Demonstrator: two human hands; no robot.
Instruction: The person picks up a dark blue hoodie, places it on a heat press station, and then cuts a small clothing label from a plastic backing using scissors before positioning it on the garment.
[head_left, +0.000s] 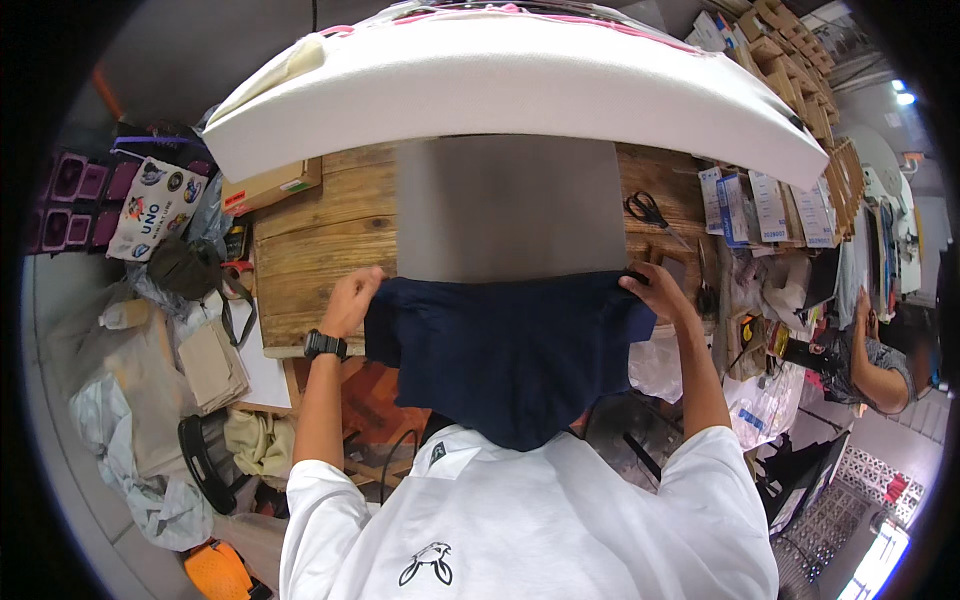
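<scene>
A navy blue cloth garment hangs spread out in front of my chest, at the near edge of a wooden table. My left hand pinches its upper left corner. At the upper right corner, my right hand grips the fabric between thumb and fingers. The cloth drapes down towards my body, and its exact kind is hard to tell. Just beyond it, a flat grey board lies on the wooden table, partly covered by a white padded panel that overhangs the far side.
Black-handled scissors lie right of the board. A cardboard box sits at the back left. Small labelled boxes line the right. Folded brown paper and plastic bags lie at left. Another person is at far right.
</scene>
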